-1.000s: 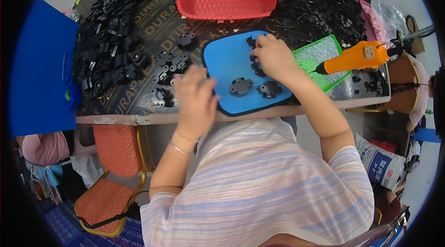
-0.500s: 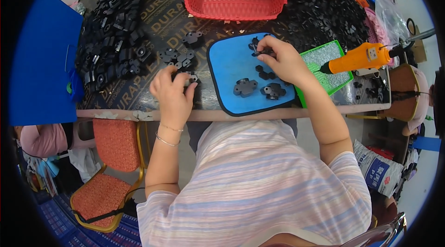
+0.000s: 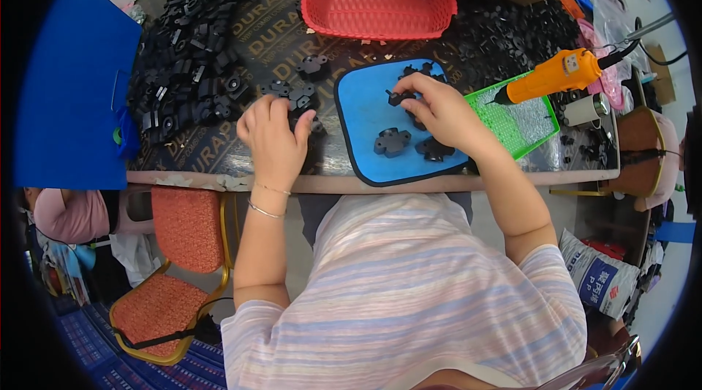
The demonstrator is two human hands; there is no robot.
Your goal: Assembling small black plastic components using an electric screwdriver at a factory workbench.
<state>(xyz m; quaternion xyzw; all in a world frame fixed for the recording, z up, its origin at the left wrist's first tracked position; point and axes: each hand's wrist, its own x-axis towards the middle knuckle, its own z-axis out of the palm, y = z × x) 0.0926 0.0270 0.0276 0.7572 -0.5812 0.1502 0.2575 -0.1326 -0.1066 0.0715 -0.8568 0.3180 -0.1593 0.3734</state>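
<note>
Over the blue mat (image 3: 358,97), my right hand (image 3: 442,115) pinches a small black plastic part (image 3: 399,98) between thumb and fingertips. Below that hand on the mat lie a dark lobed plastic piece (image 3: 392,142) and another dark piece (image 3: 433,149), partly covered by the hand. More small black parts (image 3: 424,69) sit near the mat's far edge. My left hand (image 3: 272,134) is left of the mat, thumb spread from the fingers, with nothing visible in it. Its fingertips are beside a small group of dark plastic pieces (image 3: 298,94); whether they touch is unclear.
A heap of black parts (image 3: 194,61) covers the table's left side. At the back is a red basket (image 3: 380,30). Right of the mat are a green tray (image 3: 521,148) of small shiny pieces and an orange electric screwdriver (image 3: 556,77). Another black heap (image 3: 504,31) lies behind.
My right hand has moved slightly nearer and left with the small black part in its pinch. My left hand's fingers have straightened and come away from a dark piece. The view has shifted a little.
</note>
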